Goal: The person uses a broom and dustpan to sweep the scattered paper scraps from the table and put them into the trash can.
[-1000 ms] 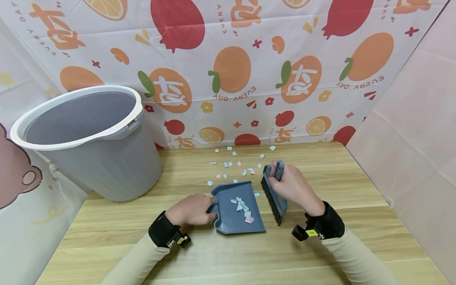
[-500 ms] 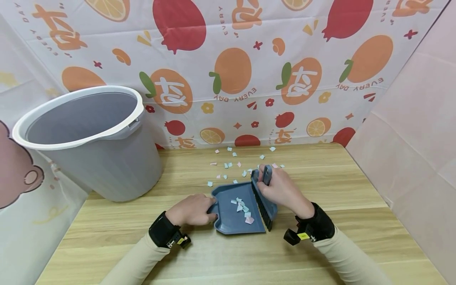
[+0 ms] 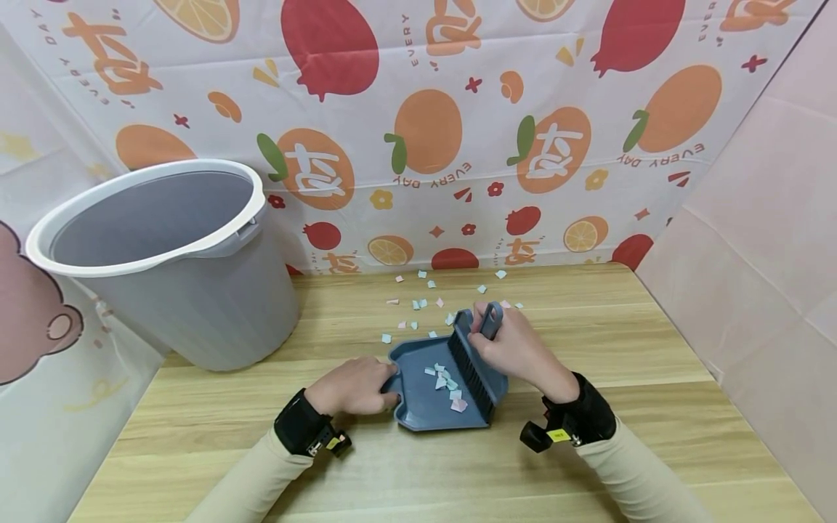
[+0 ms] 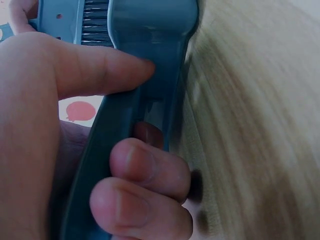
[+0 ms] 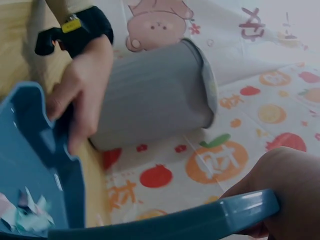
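A blue-grey dustpan (image 3: 421, 414) lies flat on the table, its mouth facing right. Small pink and pale-blue paper scraps (image 3: 447, 383) rest inside it. My left hand (image 3: 353, 386) grips the dustpan's handle; in the left wrist view the thumb lies along the handle (image 4: 95, 165) and the fingers curl round it. My right hand (image 3: 516, 349) holds a matching hand brush (image 3: 487, 374) by its handle, seen close in the right wrist view as a blue bar (image 5: 240, 212). The brush's dark bristles (image 3: 471, 378) stand over the dustpan's front edge.
More paper scraps (image 3: 418, 304) lie scattered on the wooden table (image 3: 628, 349) behind the dustpan, up to the printed cloth (image 3: 428, 203). A large grey bucket (image 3: 216, 305) with a white rim stands at the back left.
The right hand has swept the brush leftward from beside the dustpan to its front edge. The brush now leans over the pan's mouth. The left hand and dustpan have stayed in place.
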{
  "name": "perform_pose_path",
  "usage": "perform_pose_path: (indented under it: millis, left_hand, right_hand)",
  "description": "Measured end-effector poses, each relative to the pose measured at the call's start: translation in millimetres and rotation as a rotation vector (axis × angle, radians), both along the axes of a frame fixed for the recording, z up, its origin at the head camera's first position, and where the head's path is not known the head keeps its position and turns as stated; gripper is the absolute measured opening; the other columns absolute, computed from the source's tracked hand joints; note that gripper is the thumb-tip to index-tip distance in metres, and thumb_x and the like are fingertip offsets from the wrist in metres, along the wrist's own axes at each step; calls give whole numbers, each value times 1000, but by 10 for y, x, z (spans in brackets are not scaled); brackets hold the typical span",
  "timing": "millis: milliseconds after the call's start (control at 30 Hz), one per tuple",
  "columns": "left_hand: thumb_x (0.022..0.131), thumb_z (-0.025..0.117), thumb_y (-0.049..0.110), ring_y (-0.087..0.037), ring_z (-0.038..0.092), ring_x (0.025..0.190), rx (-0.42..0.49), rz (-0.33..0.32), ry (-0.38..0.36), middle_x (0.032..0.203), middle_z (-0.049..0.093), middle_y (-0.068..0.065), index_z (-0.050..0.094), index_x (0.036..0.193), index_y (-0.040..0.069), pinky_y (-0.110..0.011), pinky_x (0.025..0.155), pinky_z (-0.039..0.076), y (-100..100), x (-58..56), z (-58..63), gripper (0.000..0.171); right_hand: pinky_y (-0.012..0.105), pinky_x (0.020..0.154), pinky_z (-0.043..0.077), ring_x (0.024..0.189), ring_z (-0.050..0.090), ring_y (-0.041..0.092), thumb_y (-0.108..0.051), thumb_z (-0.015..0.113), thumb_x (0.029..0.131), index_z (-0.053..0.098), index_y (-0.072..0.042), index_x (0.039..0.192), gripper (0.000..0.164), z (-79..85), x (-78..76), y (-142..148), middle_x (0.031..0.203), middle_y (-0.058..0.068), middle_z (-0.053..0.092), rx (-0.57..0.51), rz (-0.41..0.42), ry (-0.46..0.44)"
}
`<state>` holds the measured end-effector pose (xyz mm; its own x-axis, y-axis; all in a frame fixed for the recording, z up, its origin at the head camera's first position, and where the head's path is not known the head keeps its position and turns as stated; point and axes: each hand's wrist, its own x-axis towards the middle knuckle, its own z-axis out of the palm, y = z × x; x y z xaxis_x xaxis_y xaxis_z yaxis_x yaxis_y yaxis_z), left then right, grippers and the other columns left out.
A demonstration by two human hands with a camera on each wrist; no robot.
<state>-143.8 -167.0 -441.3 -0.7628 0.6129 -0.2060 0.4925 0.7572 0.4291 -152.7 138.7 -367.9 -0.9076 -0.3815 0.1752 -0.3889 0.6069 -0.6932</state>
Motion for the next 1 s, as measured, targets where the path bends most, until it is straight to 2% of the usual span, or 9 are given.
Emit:
perform_pose_path:
  millis: [100,233,367,567,700,767,800,933,1000]
  left_hand:
    - [103,67,27,-8,44,64,-19,-5,1,74,38,8,68,98,9,-27,66,35,-18,-14,16,19]
    - [105,66,28,-11,52,73,-29,-1,0,78,43,5,72,118,2,-32,75,43,-70,-37,56,30]
    - [104,66,28,-11,51,73,-20,3,-8,78,42,5,71,113,4,-31,73,42,-103,-52,95,26]
    - [103,67,27,-9,45,66,-5,-2,-14,75,39,7,64,96,13,-26,65,34,-103,-54,88,16]
    - [102,67,27,-10,45,64,22,-9,-11,74,39,7,62,92,14,-27,64,34,-106,-71,11,17]
    - [102,66,28,-9,45,65,38,-30,9,75,39,8,61,91,15,-28,64,35,-123,-100,-83,18]
    - [103,64,29,-10,46,65,43,-52,39,76,39,8,61,91,15,-28,64,36,-146,-133,-183,19]
    - [105,62,34,-10,46,67,56,-77,71,77,40,8,60,92,16,-30,65,38,-180,-189,-337,23]
    - [105,62,34,-10,47,68,53,-79,80,77,40,8,60,92,16,-30,65,39,-188,-203,-377,23]
  right_hand:
    - [25,60,30,58,40,10,-1,68,98,60,-12,88,17,44,-19,81,64,-6,44,-9,-35,12]
    - [27,61,26,57,32,11,-2,69,99,57,-12,87,19,107,-49,189,62,-7,38,5,-85,23]
    - [29,61,26,57,35,13,-2,69,100,57,-11,88,19,146,-89,278,62,-7,38,6,-115,29]
    - [29,59,28,55,37,14,-3,67,100,57,-11,89,17,139,-133,342,61,-7,38,14,-130,39]
    - [30,60,29,57,39,15,-4,66,100,57,-11,91,15,124,-148,345,63,-6,40,35,-131,45]
    - [29,60,30,58,41,16,-4,65,101,57,-11,91,14,113,-153,343,64,-5,42,49,-130,47]
    - [29,60,31,58,42,16,-4,65,101,58,-11,91,14,109,-155,340,65,-4,43,53,-128,49]
    - [28,62,31,60,42,16,-2,63,101,57,-11,90,15,72,-158,325,68,-3,42,80,-118,50]
    - [28,63,29,61,38,14,-1,61,100,55,-11,89,16,50,-159,304,69,-3,40,96,-94,40]
